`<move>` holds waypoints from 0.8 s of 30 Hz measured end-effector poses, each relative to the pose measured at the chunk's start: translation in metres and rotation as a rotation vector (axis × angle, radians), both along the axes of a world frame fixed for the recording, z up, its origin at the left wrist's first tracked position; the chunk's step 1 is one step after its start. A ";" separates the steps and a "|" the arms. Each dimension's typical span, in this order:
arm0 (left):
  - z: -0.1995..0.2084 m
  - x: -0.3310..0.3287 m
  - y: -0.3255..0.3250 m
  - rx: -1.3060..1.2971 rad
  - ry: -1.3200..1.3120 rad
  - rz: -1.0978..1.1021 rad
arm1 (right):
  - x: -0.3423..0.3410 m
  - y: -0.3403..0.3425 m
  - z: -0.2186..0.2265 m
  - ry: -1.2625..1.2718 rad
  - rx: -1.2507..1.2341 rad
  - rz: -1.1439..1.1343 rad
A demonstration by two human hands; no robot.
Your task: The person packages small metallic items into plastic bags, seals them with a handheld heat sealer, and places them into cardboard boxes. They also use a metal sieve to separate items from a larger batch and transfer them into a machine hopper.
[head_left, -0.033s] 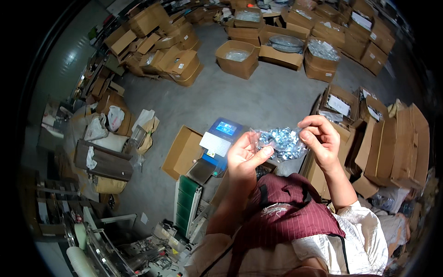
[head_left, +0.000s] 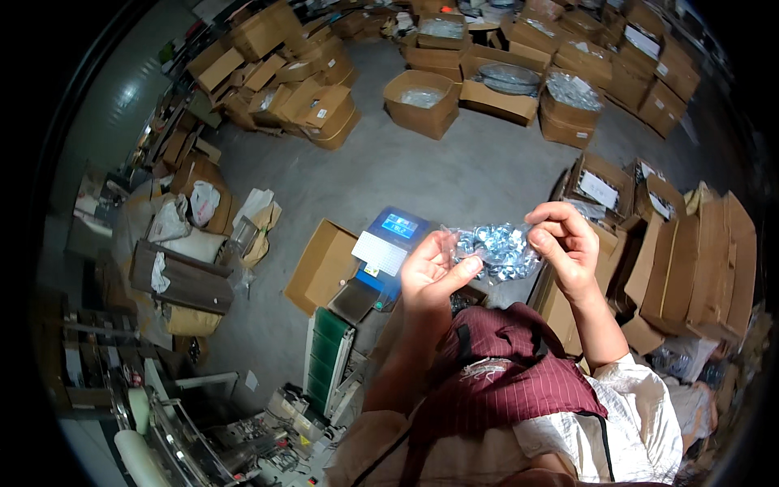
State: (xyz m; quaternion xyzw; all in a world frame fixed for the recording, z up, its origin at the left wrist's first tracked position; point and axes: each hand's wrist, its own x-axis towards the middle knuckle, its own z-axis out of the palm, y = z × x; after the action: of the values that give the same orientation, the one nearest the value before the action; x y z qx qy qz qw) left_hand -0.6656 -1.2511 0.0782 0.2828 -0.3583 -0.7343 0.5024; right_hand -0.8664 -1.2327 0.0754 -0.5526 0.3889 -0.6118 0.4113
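Standing off to one side, I see grey floor (head_left: 316, 174) stretching out beyond both hands, and tall brown cartons (head_left: 690, 264) leaning close together to the right of the right hand; an elbow swung wide that way could knock one. To the left of the left hand an open carton (head_left: 324, 260) gapes upward, near enough to swallow anything that drops on that side. Between it and the left hand sits a blue-and-white machine (head_left: 389, 247) with a lit screen, and nearer the person, below the left hand, runs a green belt (head_left: 330, 345); loose hardware spilling there might jam the belt. The left hand (head_left: 436, 272) is closed on one end of a clear plastic bag (head_left: 526, 266), thumb on top. The right hand (head_left: 568, 250) is at the other end, its thumb touching the film, fingers curled narrow; I can't tell whether they truly grip. The bag hangs between the two, in front of the apron. If only the left holds it, the weight could tip the bag. Inside, small shiny metal pieces (head_left: 497, 246) bunch together, and their edges might pierce thin film pulled taut.
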 end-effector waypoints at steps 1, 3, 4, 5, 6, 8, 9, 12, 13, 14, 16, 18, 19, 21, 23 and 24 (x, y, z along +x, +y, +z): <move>-0.002 -0.001 -0.009 0.004 0.005 0.028 | -0.002 -0.014 -0.001 0.003 0.002 0.023; -0.010 -0.002 -0.030 0.033 -0.001 0.067 | -0.005 -0.041 -0.003 0.012 0.016 0.057; -0.012 -0.004 -0.039 0.033 -0.014 0.103 | -0.005 -0.055 -0.003 0.017 0.023 0.067; -0.015 -0.005 -0.049 0.035 -0.025 0.135 | -0.006 -0.069 -0.005 0.025 0.032 0.075; -0.014 -0.006 -0.059 0.001 -0.070 0.151 | -0.009 -0.083 -0.005 0.030 0.041 0.089; -0.019 -0.010 -0.081 -0.031 -0.081 0.187 | -0.016 -0.117 -0.009 0.010 0.026 0.136; -0.023 -0.013 -0.093 -0.047 -0.088 0.206 | -0.020 -0.135 -0.011 -0.001 0.019 0.162; -0.041 -0.033 -0.130 0.015 -0.170 0.248 | -0.040 -0.191 -0.014 -0.019 0.065 0.220; -0.042 -0.043 -0.144 0.053 -0.177 0.251 | -0.049 -0.210 -0.015 -0.016 0.078 0.236; -0.037 -0.056 -0.160 0.054 -0.180 0.234 | -0.060 -0.231 -0.016 -0.072 0.091 0.279; -0.070 -0.076 -0.188 0.096 -0.098 0.246 | -0.076 -0.267 -0.015 -0.105 0.148 0.356; -0.074 -0.103 -0.214 0.179 -0.058 0.240 | -0.093 -0.299 -0.013 -0.121 0.241 0.409; -0.100 -0.114 -0.227 0.091 -0.167 0.248 | -0.102 -0.315 -0.016 -0.130 0.273 0.439; -0.133 -0.132 -0.246 0.034 -0.291 0.257 | -0.111 -0.345 -0.020 -0.124 0.308 0.477; -0.153 -0.152 -0.259 0.015 -0.340 0.238 | -0.115 -0.371 -0.026 -0.063 0.378 0.504; -0.151 -0.159 -0.266 -0.032 -0.378 0.232 | -0.116 -0.381 -0.029 -0.002 0.443 0.509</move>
State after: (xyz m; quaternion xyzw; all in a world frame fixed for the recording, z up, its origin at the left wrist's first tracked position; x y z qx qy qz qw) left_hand -0.8247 -1.5170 -0.0731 0.4466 -0.4229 -0.5998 0.5119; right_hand -0.9826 -1.6136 0.0466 -0.5285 0.3614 -0.3907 0.6614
